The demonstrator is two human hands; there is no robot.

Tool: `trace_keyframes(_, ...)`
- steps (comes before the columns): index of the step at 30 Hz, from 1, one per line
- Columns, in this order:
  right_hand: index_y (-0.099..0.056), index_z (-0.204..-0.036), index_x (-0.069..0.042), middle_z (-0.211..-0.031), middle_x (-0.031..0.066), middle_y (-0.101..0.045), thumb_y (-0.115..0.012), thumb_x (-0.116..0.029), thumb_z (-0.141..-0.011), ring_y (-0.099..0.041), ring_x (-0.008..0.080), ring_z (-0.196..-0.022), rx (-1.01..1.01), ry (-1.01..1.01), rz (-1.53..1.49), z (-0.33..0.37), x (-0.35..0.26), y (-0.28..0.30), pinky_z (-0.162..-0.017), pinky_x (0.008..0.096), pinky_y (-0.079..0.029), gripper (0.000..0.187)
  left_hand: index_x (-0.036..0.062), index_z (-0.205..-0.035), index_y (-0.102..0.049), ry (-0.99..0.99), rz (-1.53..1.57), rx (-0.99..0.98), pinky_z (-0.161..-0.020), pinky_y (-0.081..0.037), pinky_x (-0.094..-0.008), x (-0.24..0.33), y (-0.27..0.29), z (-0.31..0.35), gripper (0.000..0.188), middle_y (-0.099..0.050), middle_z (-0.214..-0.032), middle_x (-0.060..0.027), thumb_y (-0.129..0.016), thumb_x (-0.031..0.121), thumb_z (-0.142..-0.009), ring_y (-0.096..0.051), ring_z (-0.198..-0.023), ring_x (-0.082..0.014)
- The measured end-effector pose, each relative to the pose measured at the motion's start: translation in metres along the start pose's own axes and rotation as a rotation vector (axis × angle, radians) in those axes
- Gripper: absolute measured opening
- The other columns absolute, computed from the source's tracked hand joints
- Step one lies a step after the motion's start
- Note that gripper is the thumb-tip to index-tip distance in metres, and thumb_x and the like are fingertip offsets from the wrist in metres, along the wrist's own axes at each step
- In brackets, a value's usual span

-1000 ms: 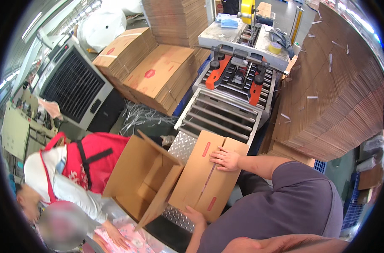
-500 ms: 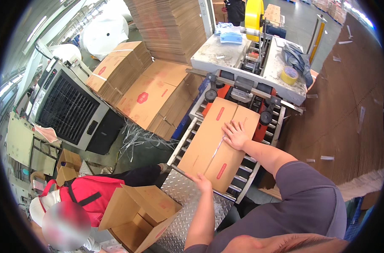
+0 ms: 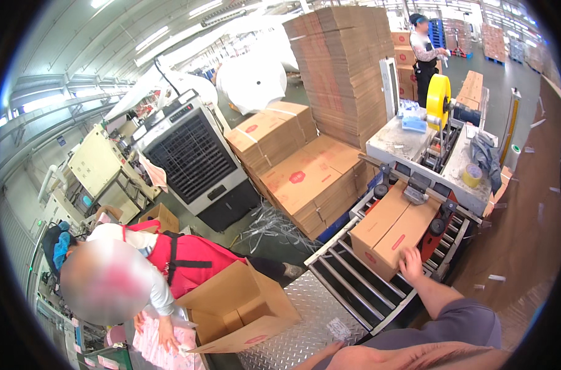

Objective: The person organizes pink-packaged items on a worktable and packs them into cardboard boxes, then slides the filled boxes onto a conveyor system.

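Closed carton (image 3: 391, 229) farther along the rollers (image 3: 360, 285), right hand (image 3: 410, 264) now at its near end

Pale ceiling (image 3: 77, 55), strip lights (image 3: 152, 38) (glowing); grey floor (image 3: 499, 75)

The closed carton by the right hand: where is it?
Right of centre in the head view: the closed carton sits on the roller conveyor, nearer than the yellow wheel, with the right hand at its near end.
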State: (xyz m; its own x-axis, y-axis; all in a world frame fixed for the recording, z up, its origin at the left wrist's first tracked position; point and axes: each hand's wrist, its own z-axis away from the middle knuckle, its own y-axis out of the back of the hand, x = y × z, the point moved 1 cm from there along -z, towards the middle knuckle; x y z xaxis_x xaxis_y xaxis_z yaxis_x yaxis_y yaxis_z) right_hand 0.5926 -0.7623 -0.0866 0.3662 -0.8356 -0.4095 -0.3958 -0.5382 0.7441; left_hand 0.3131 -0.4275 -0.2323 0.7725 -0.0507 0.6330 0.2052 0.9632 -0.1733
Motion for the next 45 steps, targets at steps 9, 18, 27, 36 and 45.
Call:
trace_keyframes(9, -0.059, -0.120, -0.006, -0.120, 0.0160, -0.060, -0.072, -0.001, -0.070, -0.055, 0.0363, -0.116, 0.318, 0.187, 0.093, 0.023, -0.181, 0.312, -0.102, 0.0460, -0.044, 0.052, 0.0088, -0.135, -0.051, 0.051, -0.065, 0.187, -0.087, -0.048, -0.0406, -0.076, 0.100, 0.087, 0.061, -0.059, -0.126, -0.0095, -0.049, 0.056, -0.096, -0.058, -0.106, -0.0247)
trace_keyframes(18, -0.045, -0.141, -0.011, -0.138, 0.0129, -0.050, -0.068, -0.033, -0.085, -0.042, 0.0336, -0.132, 0.633, -0.183, 1.138, 0.026, -0.178, 0.683, -0.109, 0.0462, -0.034, 0.064, 0.0116, -0.140, -0.047, -0.028, -0.080, 0.085, -0.088, -0.046, -0.0416, -0.125, 0.152, 0.147, 0.062, -0.053, -0.139, -0.0088, -0.050, 0.054, -0.096, -0.055, -0.114, -0.0242)
trace_keyframes(27, -0.054, -0.079, -0.009, -0.072, 0.0041, -0.050, -0.070, -0.016, -0.075, -0.054, 0.0210, -0.068, 0.759, 0.712, 1.101, 0.047, -0.377, 0.616, -0.059, 0.0329, -0.044, 0.018, 0.0022, -0.140, -0.044, -0.127, -0.300, 0.256, -0.091, -0.047, -0.0386, -0.153, 0.168, 0.221, 0.068, -0.054, -0.136, -0.0139, -0.056, 0.051, -0.094, -0.056, -0.117, -0.0233)
trace_keyframes(36, -0.040, -0.059, -0.015, -0.053, -0.0018, -0.041, -0.070, -0.051, -0.077, -0.049, 0.0171, -0.051, 0.414, 1.351, 0.276, 0.007, -0.608, 0.488, -0.047, 0.0321, -0.039, 0.050, -0.0067, -0.151, -0.014, -0.858, -0.960, 1.088, -0.119, -0.015, -0.0494, -0.038, 0.071, 0.404, 0.118, -0.022, -0.156, -0.0274, -0.079, 0.053, -0.073, -0.013, -0.147, -0.0443)
trace_keyframes(45, -0.057, -0.118, -0.002, -0.107, 0.0134, -0.063, -0.078, -0.019, -0.075, -0.060, 0.0278, -0.099, 0.251, 0.253, -0.611, -0.022, -0.379, 0.208, -0.089, 0.0374, -0.048, 0.050, 0.0113, -0.081, -0.061, -0.717, -1.151, 1.413, -0.060, -0.052, -0.0422, -0.032, 0.109, 0.595, 0.033, -0.061, -0.065, -0.0083, -0.081, 0.036, -0.073, -0.062, -0.064, -0.0300)
